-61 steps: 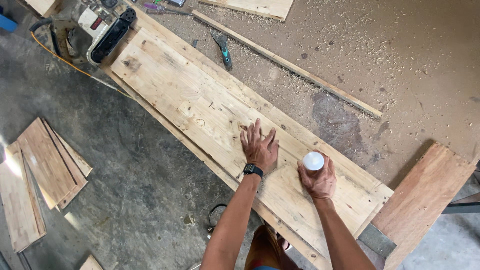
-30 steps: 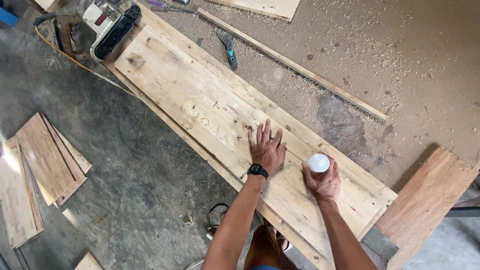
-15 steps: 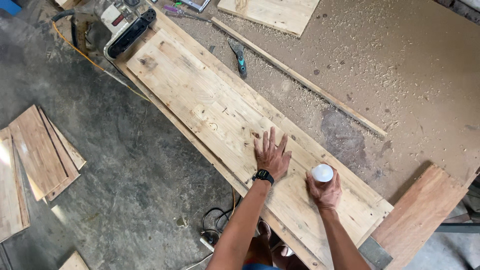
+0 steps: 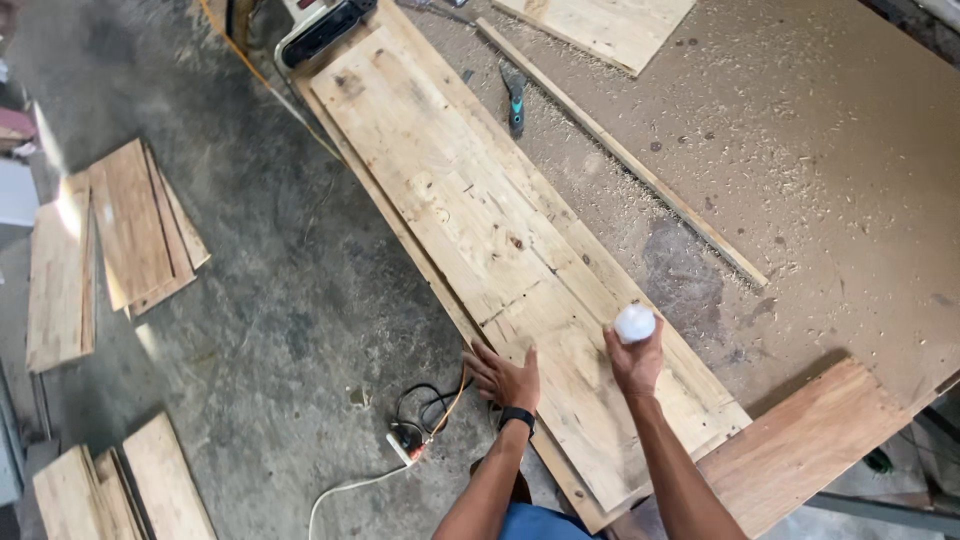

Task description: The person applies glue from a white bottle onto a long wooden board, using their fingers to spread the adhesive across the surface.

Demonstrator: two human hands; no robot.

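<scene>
Pine board (image 4: 480, 230) on table (image 4: 840, 170): left hand (image 4: 507, 378) flat, fingers spread, at near edge; right hand (image 4: 635, 362) grips white bottle (image 4: 634, 322) upside-down, seemingly mid-application w/ steady aim needed.

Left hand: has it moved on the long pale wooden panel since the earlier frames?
Yes. The left hand slid from the middle of the long pale wooden panel to its near edge, towards the floor side.
</scene>
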